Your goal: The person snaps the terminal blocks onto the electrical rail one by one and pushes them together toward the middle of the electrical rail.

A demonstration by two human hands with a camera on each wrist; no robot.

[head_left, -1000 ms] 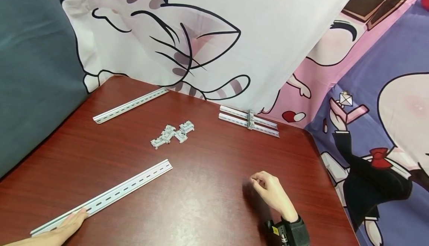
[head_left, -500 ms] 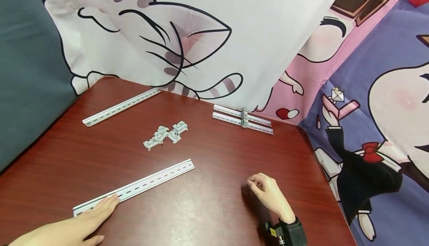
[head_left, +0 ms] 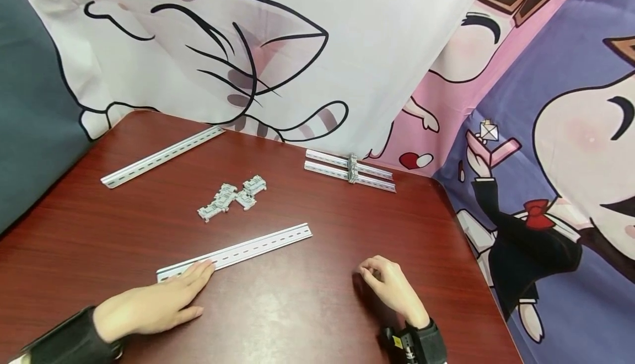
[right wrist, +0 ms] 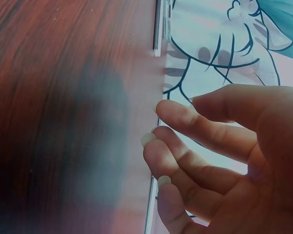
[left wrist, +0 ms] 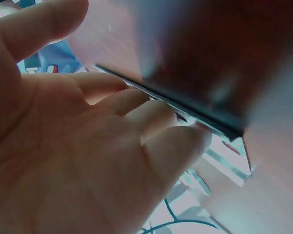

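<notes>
In the head view a slotted metal DIN rail (head_left: 263, 246) lies slantwise across the front of the table. My left hand (head_left: 159, 304) lies flat over its near left end, fingers straight and touching the rail, thumb spread apart. The left wrist view has those fingers along the edge of the rail (left wrist: 237, 168), with its slotted end showing past them. My right hand (head_left: 393, 289) is at the right of the table, apart from the rail. Its fingers hang loosely curled around nothing, as the right wrist view of the hand (right wrist: 210, 156) also shows.
Several grey terminal blocks (head_left: 224, 197) lie in a loose cluster behind the rail. Another slotted rail (head_left: 161, 158) lies at the far left. Two shorter parallel rails (head_left: 324, 169) lie at the back right, bridged by grey blocks (head_left: 353, 169). A printed curtain (head_left: 377, 33) borders the table (head_left: 297, 303).
My left hand has slid the DIN rail rightward and away from me across the table, turning it slightly. The right hand keeps its pose. The head view has shifted a little to the right.
</notes>
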